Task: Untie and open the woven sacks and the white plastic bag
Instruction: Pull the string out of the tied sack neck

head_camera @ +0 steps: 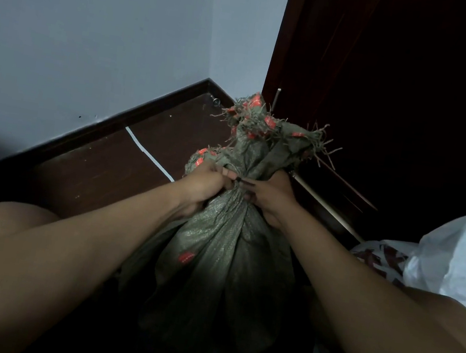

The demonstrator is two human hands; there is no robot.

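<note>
Sack: grey-green woven sack (223, 253) stands upright between the knees, centre frame; long axis runs 6 to 12 o'clock, frayed mouth (266, 127) at top.
Tie: cinches the neck (238, 181), just below the mouth; material too dim to tell.
Left hand: left hand (205, 182) at 9 o'clock of the neck, fingers curled, pinching at the tie.
Right hand: right hand (268, 196) at 3 o'clock, fingers curled round the neck.
Nearer hand: both touching the knot; equal.
Plastic bag: white plastic bag (456, 255) at 3 o'clock, well apart, untouched.
Step (judged): loosening the knot; sack not yet open.
</note>
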